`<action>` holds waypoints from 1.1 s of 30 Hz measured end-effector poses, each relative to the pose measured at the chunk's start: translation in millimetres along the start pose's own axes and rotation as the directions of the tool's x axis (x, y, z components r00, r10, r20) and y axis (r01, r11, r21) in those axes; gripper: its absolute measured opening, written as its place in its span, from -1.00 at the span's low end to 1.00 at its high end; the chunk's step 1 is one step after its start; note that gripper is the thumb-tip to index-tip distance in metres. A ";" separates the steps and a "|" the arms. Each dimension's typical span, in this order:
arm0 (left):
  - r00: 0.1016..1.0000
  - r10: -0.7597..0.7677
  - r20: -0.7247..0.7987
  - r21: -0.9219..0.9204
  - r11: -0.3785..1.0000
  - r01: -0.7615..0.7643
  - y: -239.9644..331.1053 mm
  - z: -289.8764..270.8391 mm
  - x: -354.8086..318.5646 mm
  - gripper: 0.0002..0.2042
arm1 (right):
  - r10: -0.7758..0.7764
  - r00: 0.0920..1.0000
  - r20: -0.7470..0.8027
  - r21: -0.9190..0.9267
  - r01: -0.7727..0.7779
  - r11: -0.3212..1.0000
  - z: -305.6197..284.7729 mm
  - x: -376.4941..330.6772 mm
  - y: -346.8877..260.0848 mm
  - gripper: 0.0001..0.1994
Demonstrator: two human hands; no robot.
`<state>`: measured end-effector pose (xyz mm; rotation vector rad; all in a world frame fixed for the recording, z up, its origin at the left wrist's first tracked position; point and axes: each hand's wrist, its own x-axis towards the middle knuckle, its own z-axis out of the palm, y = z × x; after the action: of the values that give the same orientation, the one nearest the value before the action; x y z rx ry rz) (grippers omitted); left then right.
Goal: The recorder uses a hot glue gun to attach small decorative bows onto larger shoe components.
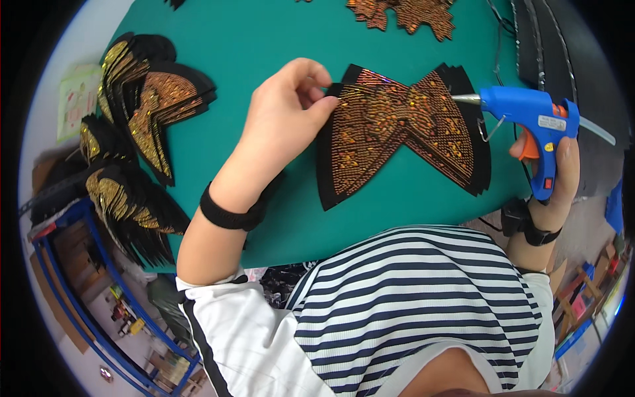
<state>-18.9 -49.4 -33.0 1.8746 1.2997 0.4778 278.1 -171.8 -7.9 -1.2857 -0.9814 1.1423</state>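
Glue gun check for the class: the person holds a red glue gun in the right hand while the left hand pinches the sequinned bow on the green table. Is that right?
Not quite: the head view shows the glue gun is blue with an orange trigger, not red. The right hand holds it, while the left hand pinches the sequinned bow on the green table.

I see a desk (pixel 264 33) with a teal top filling the upper middle of my view. Directly on it, near the centre, lies a bow-shaped sequined piece (pixel 397 132) in orange and black, flat on a stack of black backings. Along the desk's left edge sit piles of gold and black sequined pieces (pixel 142 106), overlapping one another. At the far edge lie more orange sequined pieces (pixel 410 13), partly cut off.
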 end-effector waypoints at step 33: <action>0.812 -0.297 -0.502 -0.608 0.790 -0.086 -99.0 -206.5 -65.0 -0.79 | -0.010 0.994 0.107 -0.112 0.022 0.993 -19.0 16.8 7.5 -0.55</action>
<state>-246.5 -11.6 25.9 1.1148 1.3909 1.3163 299.2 -159.5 -17.8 -1.3148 -1.1467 1.1660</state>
